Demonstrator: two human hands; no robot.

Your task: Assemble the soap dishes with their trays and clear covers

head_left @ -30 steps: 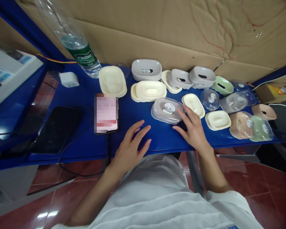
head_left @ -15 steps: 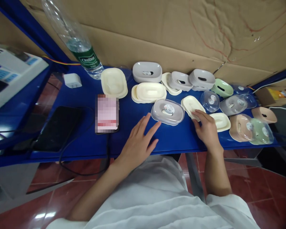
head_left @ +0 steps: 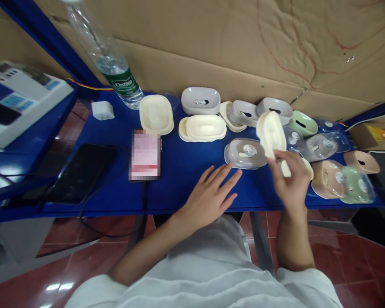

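Observation:
My right hand (head_left: 290,177) pinches the lower end of a cream oval lid (head_left: 271,133) and holds it tilted up above the table. Behind that hand another cream lid (head_left: 306,167) lies partly hidden. My left hand (head_left: 210,194) is spread, palm down, near the front edge, its fingertips at the near left side of a grey box with a clear cover (head_left: 248,154). Two stacked cream pieces (head_left: 205,127) lie further back, left of that box.
On the blue table (head_left: 179,171) are a water bottle (head_left: 125,83), a white adapter (head_left: 102,110), a pixelated phone (head_left: 145,155) and a black device (head_left: 80,173). Grey, green and peach boxes (head_left: 329,179) crowd the right. A cardboard wall (head_left: 231,47) stands behind.
My right hand has lifted the cream lid off the table and tilted it up. The covered grey box now sits further right, and my left hand has moved right too.

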